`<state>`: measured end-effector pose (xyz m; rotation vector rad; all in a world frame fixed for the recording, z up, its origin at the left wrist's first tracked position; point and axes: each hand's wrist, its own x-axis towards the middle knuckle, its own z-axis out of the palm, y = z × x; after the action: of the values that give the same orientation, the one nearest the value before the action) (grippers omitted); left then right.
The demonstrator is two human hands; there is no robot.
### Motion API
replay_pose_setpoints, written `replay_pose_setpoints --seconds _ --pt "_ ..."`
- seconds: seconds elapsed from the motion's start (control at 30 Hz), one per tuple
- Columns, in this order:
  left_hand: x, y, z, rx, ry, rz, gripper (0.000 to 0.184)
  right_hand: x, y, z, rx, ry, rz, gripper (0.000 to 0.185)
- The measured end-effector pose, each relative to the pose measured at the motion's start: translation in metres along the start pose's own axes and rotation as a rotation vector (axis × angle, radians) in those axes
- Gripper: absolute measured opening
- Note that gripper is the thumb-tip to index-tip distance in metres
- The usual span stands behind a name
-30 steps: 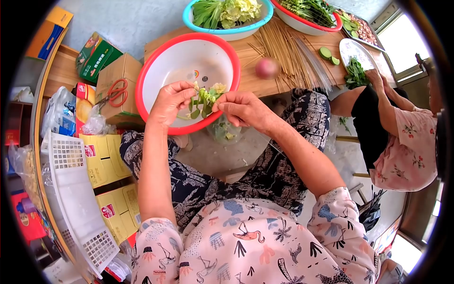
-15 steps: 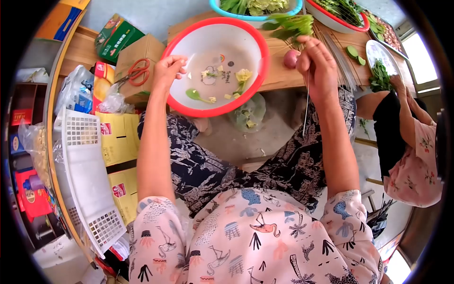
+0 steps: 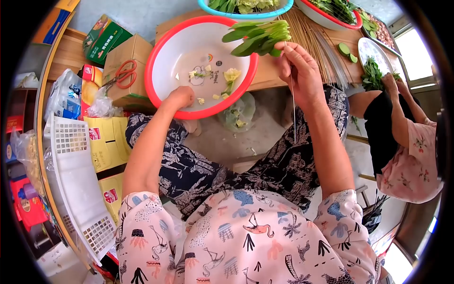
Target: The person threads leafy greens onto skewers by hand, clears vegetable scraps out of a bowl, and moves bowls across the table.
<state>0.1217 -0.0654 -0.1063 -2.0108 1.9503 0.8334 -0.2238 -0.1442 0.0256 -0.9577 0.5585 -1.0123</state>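
Left hand (image 3: pixel 182 98) just dropped to the near side of the basin (image 3: pixel 208 113), so it's by the scraps (image 3: pixel 201 101); can't tell its grip. Right hand (image 3: pixel 301 73) is pinching stick (image 3: pixel 293 113) and greens (image 3: pixel 260 39) at basin's right rim.

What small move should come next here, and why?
Probably the left hand should pick up a loose vegetable piece: several lie in the red-rimmed basin, where that hand is, while the right hand holds up greens and a thin skewer. Whether the left holds anything is hidden.
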Motion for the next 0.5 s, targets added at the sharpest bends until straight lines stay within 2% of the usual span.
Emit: replay_pose_setpoints --seconds 0.03,0.27,0.33,0.37,0.43,0.47,0.5 --pt "0.0 0.001 -0.003 0.064 -0.067 -0.043 0.011 -0.001 -0.002 0.002 -0.038 0.006 0.026 0.02" --pt "-0.007 -0.001 -0.012 0.109 -0.028 0.011 0.012 -0.006 0.002 0.011 -0.056 -0.032 0.106 0.02" --pt "-0.008 -0.008 -0.011 -0.089 -0.011 0.075 0.011 -0.007 0.002 0.011 -0.059 -0.046 0.113 0.02" --pt "-0.012 -0.001 -0.014 -0.09 -0.012 0.075 0.011 -0.007 0.002 0.012 -0.063 -0.048 0.122 0.02" --pt "-0.025 0.016 -0.025 -0.405 -0.104 -0.119 0.008 -0.007 0.002 0.013 -0.069 -0.054 0.126 0.02" --pt "-0.025 0.013 -0.024 -0.402 -0.101 -0.118 0.008 -0.008 0.002 0.013 -0.075 -0.062 0.145 0.02" --pt "-0.026 0.009 -0.022 -0.456 -0.053 -0.028 0.007 -0.008 0.003 0.013 -0.08 -0.069 0.164 0.02"
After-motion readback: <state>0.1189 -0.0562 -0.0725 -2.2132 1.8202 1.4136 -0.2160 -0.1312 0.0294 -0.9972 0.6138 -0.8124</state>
